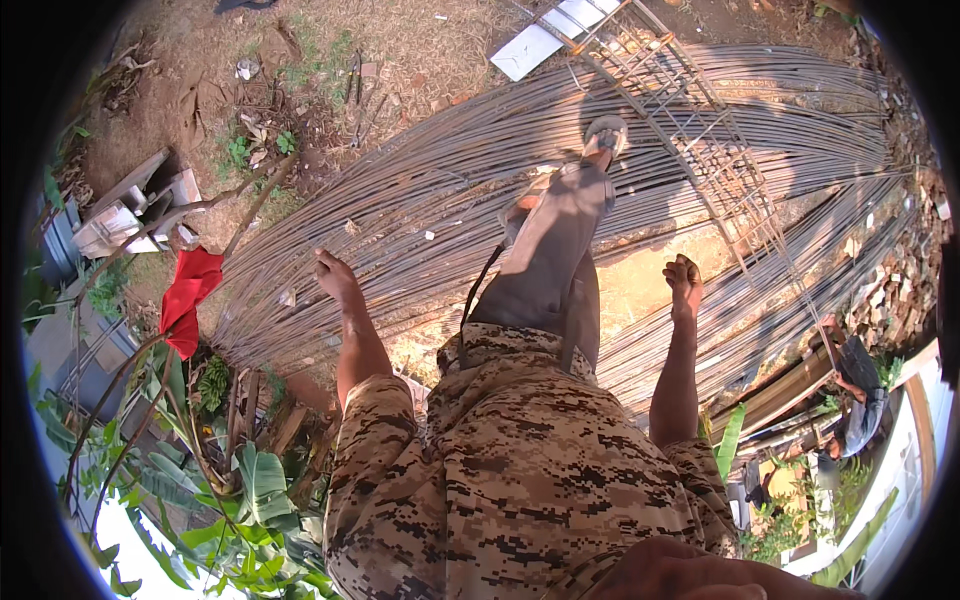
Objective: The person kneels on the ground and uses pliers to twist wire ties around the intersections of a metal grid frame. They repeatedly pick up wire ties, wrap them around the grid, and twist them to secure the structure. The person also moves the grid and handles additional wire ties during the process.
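Observation:
My left hand [334,273] hangs at my left side with its fingers curled in and nothing seen in them. On the other side my right hand [684,277] is closed in a loose fist, and no object shows in it. Both hang above a wide spread of long, thin steel rebar rods [400,200] on the ground, touching none of them. One of my feet [604,140], in a sandal, is stretched forward over the rods. Ahead and to the right, a rebar cage [690,130] of tied bars and stirrups lies across the rods, apart from my right hand.
A pale flat sheet [527,52] lies by the cage's far end. At left are a red cloth [190,300] on branches, broken boards [135,215] and leafy plants [265,485]. Another person [860,395] is at the right, near stacked wood pieces [895,300].

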